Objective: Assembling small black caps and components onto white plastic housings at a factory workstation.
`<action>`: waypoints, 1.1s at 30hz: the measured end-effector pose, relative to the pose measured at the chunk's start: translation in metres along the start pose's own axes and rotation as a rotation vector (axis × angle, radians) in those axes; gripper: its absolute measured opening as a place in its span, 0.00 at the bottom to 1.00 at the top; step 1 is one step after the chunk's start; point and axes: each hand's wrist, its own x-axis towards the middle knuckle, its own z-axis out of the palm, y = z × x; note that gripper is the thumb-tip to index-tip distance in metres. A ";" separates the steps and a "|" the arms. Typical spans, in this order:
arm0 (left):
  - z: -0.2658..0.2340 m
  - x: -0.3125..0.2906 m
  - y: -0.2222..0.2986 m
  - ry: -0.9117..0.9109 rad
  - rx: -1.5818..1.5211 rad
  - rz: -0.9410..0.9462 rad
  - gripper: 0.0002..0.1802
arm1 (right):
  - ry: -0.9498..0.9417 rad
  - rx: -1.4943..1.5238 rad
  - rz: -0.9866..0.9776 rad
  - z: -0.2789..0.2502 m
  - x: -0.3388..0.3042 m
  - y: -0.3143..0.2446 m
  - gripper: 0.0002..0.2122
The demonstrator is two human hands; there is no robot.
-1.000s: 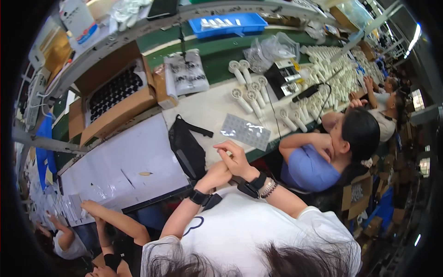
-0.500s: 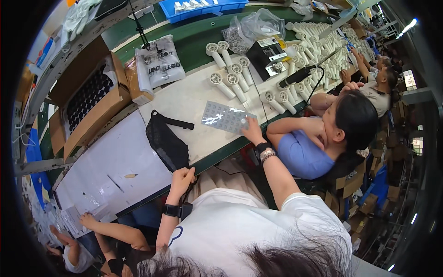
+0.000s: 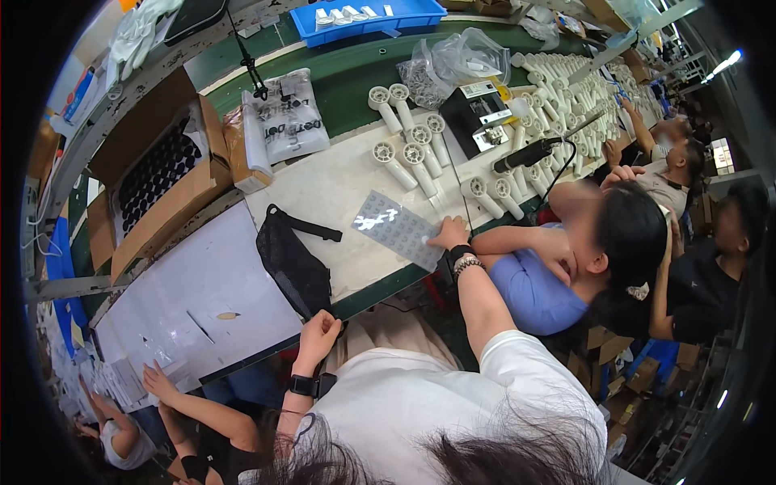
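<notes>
A grey, see-through sticker sheet [image 3: 398, 232] with rows of small marks lies slantwise on the pale worktop. My right hand [image 3: 450, 233] has the sheet's right end between thumb and fingers, close to the table's front edge. Left of the sheet lies a black mesh bag [image 3: 293, 263] with a strap. My left hand [image 3: 320, 333] is at the table edge by the bag's lower end, its fingers curled together; whether anything is in them is hidden. Beyond the sheet stand several white tubes with round spoked ends [image 3: 416, 153].
A cardboard box [image 3: 174, 202] of dark round parts sits at left, beside a plastic-wrapped package [image 3: 284, 117]. A black device [image 3: 477, 117] and a cabled black tool [image 3: 525, 153] are at right. A co-worker in blue [image 3: 533, 279] sits close on my right. A blue tray [image 3: 368, 23] stands at the back.
The sticker sheet has turned, its right end swinging toward the table's front edge with my right hand. My left hand stays by the bag. A person in black has come into view at right.
</notes>
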 end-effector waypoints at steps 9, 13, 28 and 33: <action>0.007 0.002 0.004 -0.076 0.152 0.022 0.10 | -0.351 0.163 -0.145 0.022 0.010 -0.012 0.20; 0.005 0.000 0.001 -0.079 0.190 0.001 0.10 | 0.043 0.460 -0.313 0.023 0.016 -0.036 0.17; 0.004 -0.009 0.000 -0.023 0.210 -0.054 0.10 | 0.347 0.275 -0.261 -0.002 0.050 -0.110 0.17; -0.002 0.008 0.021 -0.003 0.160 0.097 0.09 | 0.279 0.688 -0.295 -0.028 0.006 -0.107 0.19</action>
